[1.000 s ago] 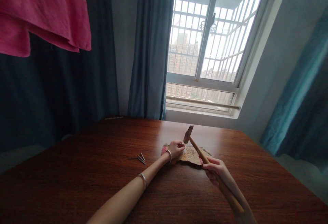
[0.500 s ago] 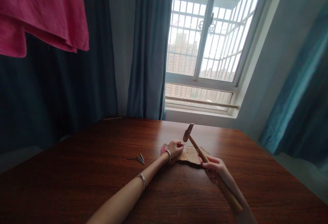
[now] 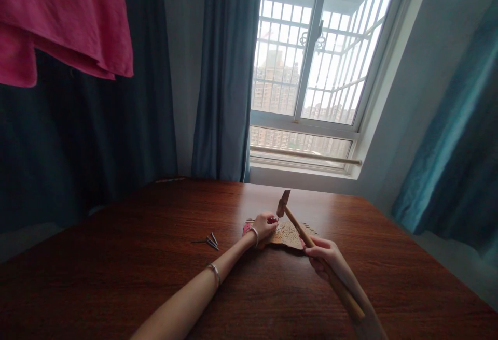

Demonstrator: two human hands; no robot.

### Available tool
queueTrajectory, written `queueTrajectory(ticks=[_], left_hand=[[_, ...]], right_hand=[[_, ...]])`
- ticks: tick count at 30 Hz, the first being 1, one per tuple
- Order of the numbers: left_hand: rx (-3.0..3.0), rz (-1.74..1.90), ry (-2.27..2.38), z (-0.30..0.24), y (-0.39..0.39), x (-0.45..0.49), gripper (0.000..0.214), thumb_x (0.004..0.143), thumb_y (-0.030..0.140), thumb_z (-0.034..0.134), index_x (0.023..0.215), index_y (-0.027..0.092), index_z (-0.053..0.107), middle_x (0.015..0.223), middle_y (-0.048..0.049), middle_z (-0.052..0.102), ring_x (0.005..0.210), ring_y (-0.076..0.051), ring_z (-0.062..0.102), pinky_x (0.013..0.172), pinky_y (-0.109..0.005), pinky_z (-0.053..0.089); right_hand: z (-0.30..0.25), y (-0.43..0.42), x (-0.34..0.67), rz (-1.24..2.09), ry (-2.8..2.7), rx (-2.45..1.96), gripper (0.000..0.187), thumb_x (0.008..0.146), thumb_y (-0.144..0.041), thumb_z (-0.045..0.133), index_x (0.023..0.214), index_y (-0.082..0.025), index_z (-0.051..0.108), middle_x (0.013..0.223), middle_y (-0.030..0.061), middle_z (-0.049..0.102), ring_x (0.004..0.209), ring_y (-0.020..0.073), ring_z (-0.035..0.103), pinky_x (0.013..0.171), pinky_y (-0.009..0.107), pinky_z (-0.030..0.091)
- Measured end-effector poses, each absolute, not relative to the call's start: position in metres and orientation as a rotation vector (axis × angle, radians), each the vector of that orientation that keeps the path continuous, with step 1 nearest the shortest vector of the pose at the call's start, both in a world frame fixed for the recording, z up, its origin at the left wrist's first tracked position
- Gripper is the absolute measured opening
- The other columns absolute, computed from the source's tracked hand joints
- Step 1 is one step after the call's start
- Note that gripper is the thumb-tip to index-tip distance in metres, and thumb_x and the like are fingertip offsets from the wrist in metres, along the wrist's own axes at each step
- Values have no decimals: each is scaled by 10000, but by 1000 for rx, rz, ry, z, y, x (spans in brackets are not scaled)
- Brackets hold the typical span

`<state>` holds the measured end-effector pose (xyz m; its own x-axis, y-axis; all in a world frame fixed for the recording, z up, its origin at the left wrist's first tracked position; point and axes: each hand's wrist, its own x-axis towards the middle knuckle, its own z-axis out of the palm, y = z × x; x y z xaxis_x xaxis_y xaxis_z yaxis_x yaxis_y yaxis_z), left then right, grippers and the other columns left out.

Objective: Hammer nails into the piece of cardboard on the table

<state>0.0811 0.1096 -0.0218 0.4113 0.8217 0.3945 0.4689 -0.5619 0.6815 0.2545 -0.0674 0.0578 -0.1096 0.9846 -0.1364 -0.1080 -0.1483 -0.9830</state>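
My right hand (image 3: 324,257) is wrapped round the wooden handle of a hammer (image 3: 299,228). The hammer's metal head hangs just above and to the right of my left hand (image 3: 265,224). That hand is pinched shut at the far edge of a small perforated wooden board (image 3: 290,235) lying on the dark wooden table (image 3: 155,257). What the fingertips pinch is too small to make out. A pink edge shows under the board on its left side.
Several loose nails (image 3: 210,241) lie on the table left of my left hand. A pink cloth (image 3: 66,18) hangs at the upper left. Behind the table are blue curtains (image 3: 221,75) and a barred window (image 3: 311,70).
The hammer head rose slightly, then came back down towards my left hand's fingertips. My left hand stayed in place on the board.
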Motion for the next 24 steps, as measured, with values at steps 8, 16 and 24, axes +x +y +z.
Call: queueTrajectory(ticks=[8, 16, 24], left_hand=[[2189, 994, 1109, -20, 108, 81, 197, 687, 297, 540, 760, 149, 648, 735, -23, 637, 678, -135, 556, 642, -226, 413], [2203, 967, 1121, -20, 108, 80, 218, 685, 325, 545, 765, 150, 648, 738, -22, 637, 681, -135, 553, 649, -228, 406], [2174, 951, 1083, -14, 105, 79, 181, 690, 291, 545, 754, 157, 648, 732, -18, 634, 689, -134, 551, 652, -222, 407]], right_hand=[[56, -68, 254, 1424, -1129, -1200, 262, 598, -290, 621, 797, -133, 555, 406, -72, 379, 311, 47, 326, 273, 150, 207], [55, -68, 254, 1411, -1136, -1210, 286, 592, -332, 630, 785, -135, 552, 396, -77, 370, 301, 42, 303, 269, 152, 212], [56, -66, 255, 1451, -1138, -1198, 279, 592, -306, 626, 797, -135, 546, 387, -77, 364, 306, 49, 314, 274, 153, 205]])
